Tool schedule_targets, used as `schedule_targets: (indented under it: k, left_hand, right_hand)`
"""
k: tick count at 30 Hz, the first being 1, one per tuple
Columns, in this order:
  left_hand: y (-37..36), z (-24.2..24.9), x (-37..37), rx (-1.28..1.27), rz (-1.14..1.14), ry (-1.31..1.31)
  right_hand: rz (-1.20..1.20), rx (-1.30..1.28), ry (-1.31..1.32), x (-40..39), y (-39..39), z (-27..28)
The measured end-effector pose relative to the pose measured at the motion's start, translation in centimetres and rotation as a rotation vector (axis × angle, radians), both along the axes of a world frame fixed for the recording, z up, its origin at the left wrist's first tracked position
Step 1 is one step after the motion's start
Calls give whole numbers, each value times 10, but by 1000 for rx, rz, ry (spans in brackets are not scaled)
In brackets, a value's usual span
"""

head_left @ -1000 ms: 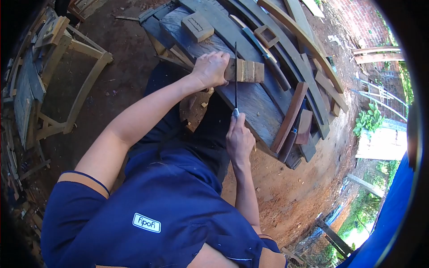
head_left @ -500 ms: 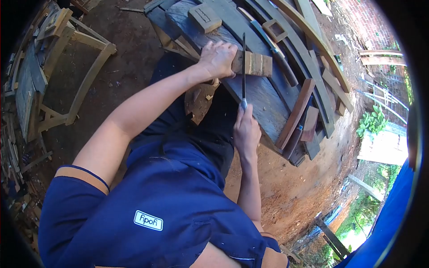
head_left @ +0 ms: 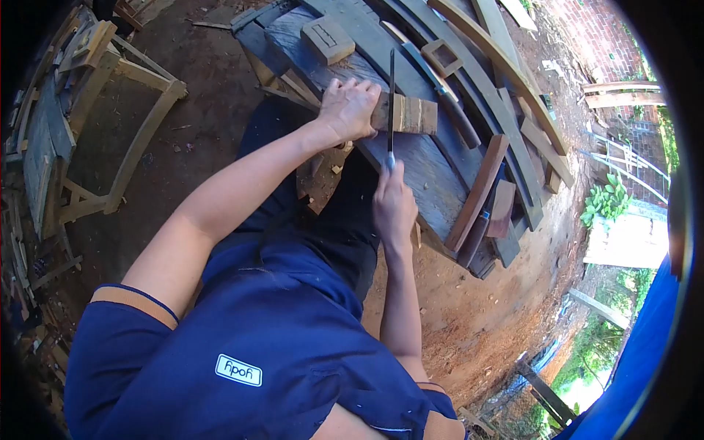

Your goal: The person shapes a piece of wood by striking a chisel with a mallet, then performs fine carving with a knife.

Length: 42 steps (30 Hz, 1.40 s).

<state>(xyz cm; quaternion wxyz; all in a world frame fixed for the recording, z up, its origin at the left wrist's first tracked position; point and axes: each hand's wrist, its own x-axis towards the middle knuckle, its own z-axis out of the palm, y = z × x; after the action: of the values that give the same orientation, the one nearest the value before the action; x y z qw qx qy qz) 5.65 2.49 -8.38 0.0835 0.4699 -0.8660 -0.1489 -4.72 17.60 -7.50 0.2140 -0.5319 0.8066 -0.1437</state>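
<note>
My left hand [head_left: 349, 110] presses down on one end of a wooden block [head_left: 416, 115] lying on the workbench, its fingers wrapped over the edge. Pale stripes run across the block's other end. My right hand [head_left: 394, 205] is closed around the handle of a handsaw [head_left: 391, 103]. Seen edge-on, the narrow dark blade crosses the block just right of my left hand and points away from me. The blade's teeth and the depth of any cut cannot be made out.
On the workbench [head_left: 433, 180] lie a second wooden block [head_left: 327, 40], a small square wooden frame [head_left: 443, 58], a long-handled tool [head_left: 458, 121] and a reddish wooden bar [head_left: 477, 194]. Long curved boards [head_left: 506, 66] run along its far side. A wooden trestle [head_left: 147, 139] stands left.
My right hand has pushed the saw forward, away from my body, across the block. My left hand keeps its place on the block. The whole view has shifted slightly.
</note>
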Motion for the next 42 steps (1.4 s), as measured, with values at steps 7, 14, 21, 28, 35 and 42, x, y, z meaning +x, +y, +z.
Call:
schedule_targets:
  k: [7, 14, 21, 28, 35, 42]
  left_hand:
    - [-5, 5, 1, 1, 7, -40]
    - [-4, 0, 0, -19, 8, -42]
    - [-6, 5, 1, 21, 5, -44]
    - [-5, 5, -1, 37, -7, -46]
    - [-7, 3, 0, 23, -17, -68]
    - [-4, 8, 0, 17, 21, -45]
  right_hand:
    - [10, -25, 38, 0, 21, -9]
    - [33, -38, 92, 1, -12, -5]
    - [41, -20, 44, 1, 15, -2]
    - [15, -22, 45, 1, -22, -8]
    - [26, -11, 81, -1, 26, 3]
    - [14, -84, 76, 0, -45, -8]
